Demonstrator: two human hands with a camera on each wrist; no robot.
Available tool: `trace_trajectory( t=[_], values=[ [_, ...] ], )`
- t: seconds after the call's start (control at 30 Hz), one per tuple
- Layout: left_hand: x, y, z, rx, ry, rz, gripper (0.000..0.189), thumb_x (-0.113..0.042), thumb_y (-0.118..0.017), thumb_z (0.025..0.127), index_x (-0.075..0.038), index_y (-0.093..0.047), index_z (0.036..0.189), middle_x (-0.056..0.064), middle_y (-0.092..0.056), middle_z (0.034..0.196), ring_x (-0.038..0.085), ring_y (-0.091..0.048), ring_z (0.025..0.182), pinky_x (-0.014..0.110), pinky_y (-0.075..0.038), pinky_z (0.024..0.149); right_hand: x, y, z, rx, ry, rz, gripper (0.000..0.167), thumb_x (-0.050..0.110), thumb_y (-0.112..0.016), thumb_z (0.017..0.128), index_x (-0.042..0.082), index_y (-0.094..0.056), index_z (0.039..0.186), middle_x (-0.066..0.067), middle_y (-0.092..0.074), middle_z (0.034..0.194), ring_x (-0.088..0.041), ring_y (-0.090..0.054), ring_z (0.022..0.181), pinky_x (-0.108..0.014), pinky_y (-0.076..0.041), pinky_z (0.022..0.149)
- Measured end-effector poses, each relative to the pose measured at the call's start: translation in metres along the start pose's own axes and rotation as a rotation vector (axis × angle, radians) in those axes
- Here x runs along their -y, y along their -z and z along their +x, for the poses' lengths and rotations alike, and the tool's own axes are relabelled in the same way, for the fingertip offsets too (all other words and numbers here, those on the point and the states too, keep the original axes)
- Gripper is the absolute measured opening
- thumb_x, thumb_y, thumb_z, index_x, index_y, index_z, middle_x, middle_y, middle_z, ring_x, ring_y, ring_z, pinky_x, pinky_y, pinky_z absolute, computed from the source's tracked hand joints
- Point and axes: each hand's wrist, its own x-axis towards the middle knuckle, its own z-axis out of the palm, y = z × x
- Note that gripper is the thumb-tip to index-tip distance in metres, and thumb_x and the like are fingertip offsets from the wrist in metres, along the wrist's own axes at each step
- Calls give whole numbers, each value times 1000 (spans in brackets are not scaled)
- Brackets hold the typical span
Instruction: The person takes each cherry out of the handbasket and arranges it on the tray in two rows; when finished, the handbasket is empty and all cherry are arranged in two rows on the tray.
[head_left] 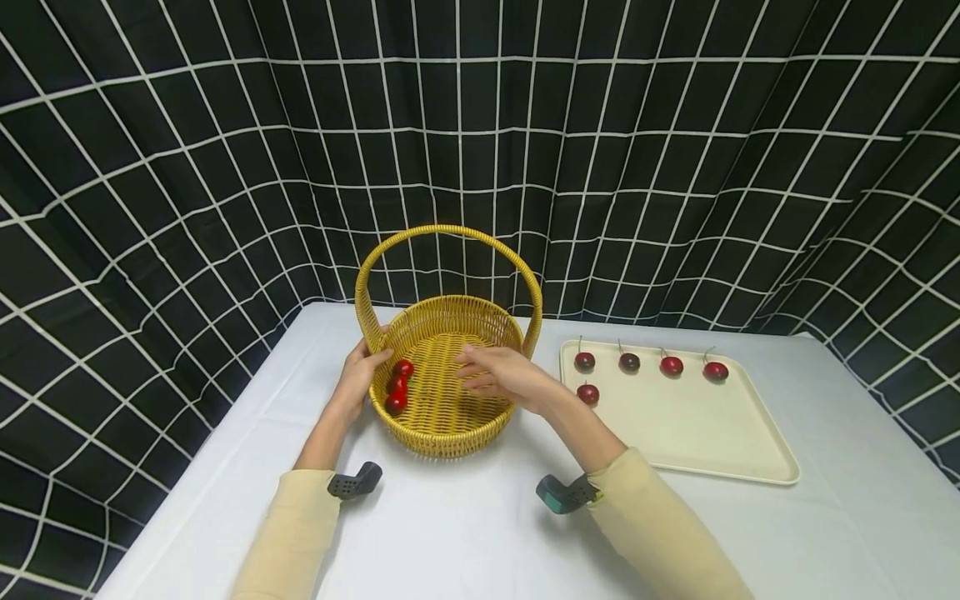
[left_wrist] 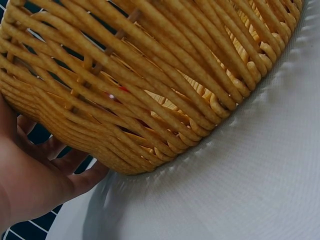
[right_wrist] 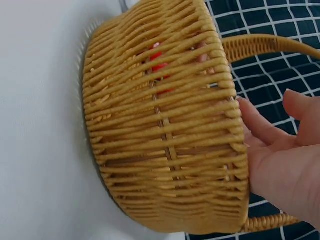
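A yellow wicker basket (head_left: 450, 442) with a tall arched handle (head_left: 450, 229) stands on the white table. At its left side, near the foot of the handle, my left hand (head_left: 360, 375) holds the rim. The left wrist view shows the fingers (left_wrist: 82, 177) of that hand against the woven wall. My right hand (head_left: 502, 379) reaches over the right rim into the basket, fingers loosely extended and nothing visible in them. Several red cherries (head_left: 397, 400) lie together inside against the left wall. Through the weave, the right wrist view shows bits of red fruit (right_wrist: 159, 65).
To the right lies a cream rectangular tray (head_left: 705, 433). Several stemmed dark red cherries line its far edge, among them a cherry (head_left: 671, 366), with another cherry (head_left: 588, 394) by the left edge. A black cloth with white grid lines (head_left: 465, 100) hangs behind the table.
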Motion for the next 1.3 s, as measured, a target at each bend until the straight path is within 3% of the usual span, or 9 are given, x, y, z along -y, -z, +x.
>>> trace_trajectory(
  t=[0.5,0.87,1.3],
  values=[
    [0,0,1,10,-22,-6,50,-13,-46,99,-12,-33,148,12,-33,149,27,-30,136,45,-23,111,-5,-19,17,-36,-53,-8,51,33,-47,101,-6,-50,132,-25,-54,127,-34,-57,109,-38,-48,93],
    [0,0,0,4,-8,-3,52,-14,-46,99,-14,-31,149,11,-31,150,28,-29,136,46,-24,110,-11,-35,30,27,-96,-43,52,35,-44,102,-7,-49,131,-25,-56,124,-35,-58,109,-41,-48,92],
    [0,0,1,-1,-14,-5,51,-14,-46,99,-13,-32,148,11,-33,149,27,-31,135,46,-27,109,-16,-48,42,63,-180,-5,53,38,-45,101,-3,-50,134,-23,-60,117,-35,-60,106,-42,-51,88]
  ],
)
